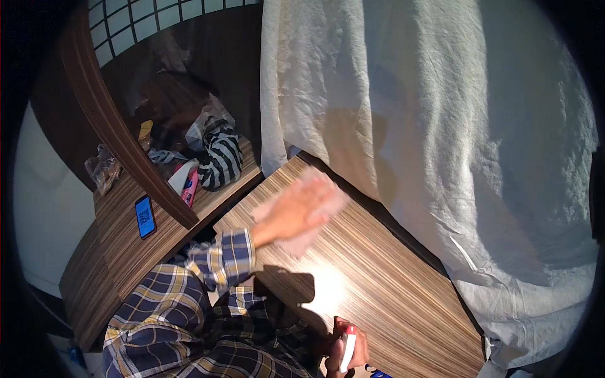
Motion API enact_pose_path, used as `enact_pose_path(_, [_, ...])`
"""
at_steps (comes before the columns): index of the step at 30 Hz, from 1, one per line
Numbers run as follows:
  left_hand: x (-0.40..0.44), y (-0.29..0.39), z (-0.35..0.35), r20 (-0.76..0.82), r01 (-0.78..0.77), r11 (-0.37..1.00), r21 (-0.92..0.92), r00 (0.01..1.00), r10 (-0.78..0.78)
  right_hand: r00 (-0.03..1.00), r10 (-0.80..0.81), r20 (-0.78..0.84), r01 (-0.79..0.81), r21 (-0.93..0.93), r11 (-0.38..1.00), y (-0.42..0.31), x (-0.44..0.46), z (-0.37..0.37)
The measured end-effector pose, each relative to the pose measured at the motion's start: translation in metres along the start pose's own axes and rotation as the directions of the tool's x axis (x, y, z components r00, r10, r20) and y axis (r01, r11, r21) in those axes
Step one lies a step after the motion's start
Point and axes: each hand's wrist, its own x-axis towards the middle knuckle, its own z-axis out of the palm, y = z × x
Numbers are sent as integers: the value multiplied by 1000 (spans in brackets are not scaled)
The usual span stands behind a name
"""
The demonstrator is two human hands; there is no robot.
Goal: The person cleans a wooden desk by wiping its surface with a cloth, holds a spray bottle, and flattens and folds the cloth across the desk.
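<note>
My left hand (296,209) presses a pale pink cloth (301,242) against the wood-grain table top (384,283), near its far left corner. Both the hand and the cloth are blurred by motion, and cloth shows on either side of the fingers. Close to my body, at the table's near edge, my right hand (359,351) is wrapped around what looks like a spray bottle (347,353) with a white top and a red tip. The lower part of that bottle is hidden.
A pale curtain (441,126) hangs along the table's far right side. To the left, a wooden side surface (120,252) carries a phone (145,216), a striped cloth (220,160) and plastic bags (104,169). A curved brown frame (120,126) rises there.
</note>
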Motion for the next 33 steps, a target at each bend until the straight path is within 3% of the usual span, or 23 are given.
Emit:
enact_pose_path(3, [23,-47,5,-64,93,989,111,994,-86,998,8,59,-3,-86,996,-5,7,-1])
enact_pose_path(5, [37,-58,17,-212,288,942,169,944,-251,976,-202,79,210,-107,972,-9,13,0])
enact_pose_path(6, [46,-53,28,-303,319,928,195,919,-252,978,-163,129,178,-110,978,-9,11,-4])
enact_pose_path(7, [53,-38,26,-307,319,928,191,918,-252,977,-167,130,182,-113,977,-6,7,-2])
enact_pose_path(9, [63,-2,24,-107,412,887,208,911,-399,993,-47,105,63,-159,985,2,-1,3])
enact_pose_path(12, [63,51,30,47,202,971,124,977,-209,984,-30,174,60,-173,983,-5,3,-2])
enact_pose_path(14, [53,83,57,-106,-10,1000,5,994,11,982,-29,185,62,-176,982,-4,2,-1])
enact_pose_path(15, [46,101,64,-100,-94,995,-37,991,90,986,-38,160,63,-156,986,-1,1,0])
enact_pose_path(17, [25,131,67,-106,-178,979,-99,980,168,988,-47,144,70,-155,985,-1,-1,1])
enact_pose_path(19, [4,151,61,-12,-413,893,-179,909,417,997,8,71,1,-136,991,-7,0,5])
enact_pose_path(22, [-21,149,61,-52,-492,818,-300,864,500,1000,18,19,-15,-158,987,-16,3,9])
enact_pose_path(29, [-56,77,28,-70,-337,918,-207,941,330,997,13,79,-2,-134,991,-34,15,38])
enact_pose_path(33, [-84,27,1,-19,-100,995,-28,995,100,989,30,146,-20,-72,997,-42,33,63])
